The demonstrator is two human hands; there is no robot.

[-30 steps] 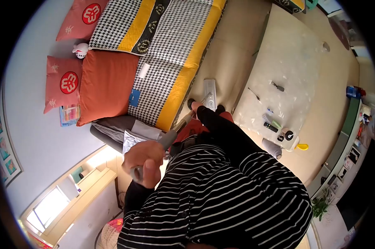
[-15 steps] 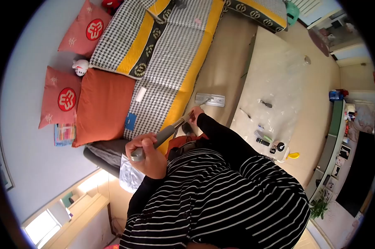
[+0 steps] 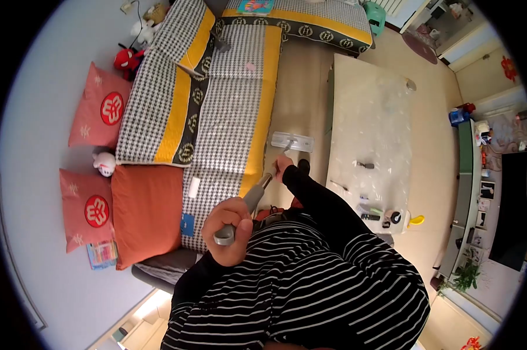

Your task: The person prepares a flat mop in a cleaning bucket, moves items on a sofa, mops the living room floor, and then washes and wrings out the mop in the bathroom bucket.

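I hold a flat mop with both hands. My left hand [image 3: 227, 230] is wrapped round the thick grey top end of the mop handle [image 3: 255, 195]. Lower on the pole, my right hand [image 3: 283, 167] is closed round the shaft. The handle slants away from me to a pale rectangular mop head [image 3: 292, 142], flat on the floor [image 3: 301, 93] between the sofa and the low table. A dark shoe [image 3: 304, 167] shows just beside my right forearm.
On the left runs a sofa with a checked, yellow-edged cover [image 3: 228, 105], an orange cushion [image 3: 147, 213] and pink pillows. At right, a long pale table [image 3: 371, 128] carries a remote, a brush and small items. Beyond stands a TV cabinet [image 3: 464, 175]. A green stool [image 3: 375, 17] is far off.
The view has shifted and turned, so the sofa and pillows sit lower and further left. My left hand has moved right and down in view. Both hands keep hold of the mop.
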